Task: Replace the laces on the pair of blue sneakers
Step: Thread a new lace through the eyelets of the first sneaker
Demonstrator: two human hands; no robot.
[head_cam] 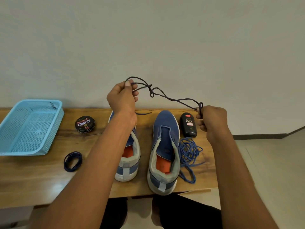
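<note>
I am looking down at a wooden table (41,184) where two blue sneakers stand side by side, heels toward me. My left hand (122,96) is raised above the left sneaker (127,164), whose toe my forearm is hiding. Its thumb and fingers are pinching one end of a dark lace (165,95). My right hand (212,120) is curling around the other end, though I cannot tell how its fingertips lie. The lace is hanging tangled between them, in the air. The right sneaker (165,152) is showing no lace. A loose blue lace (188,154) is lying just beside it. A coiled dark lace (73,161) is resting near the left sneaker. A round tin (85,124) and a black bottle (188,125) are both reading "Cherry"; smaller print is too blurred. A light blue basket (9,123) is cut off at the left edge.
</note>
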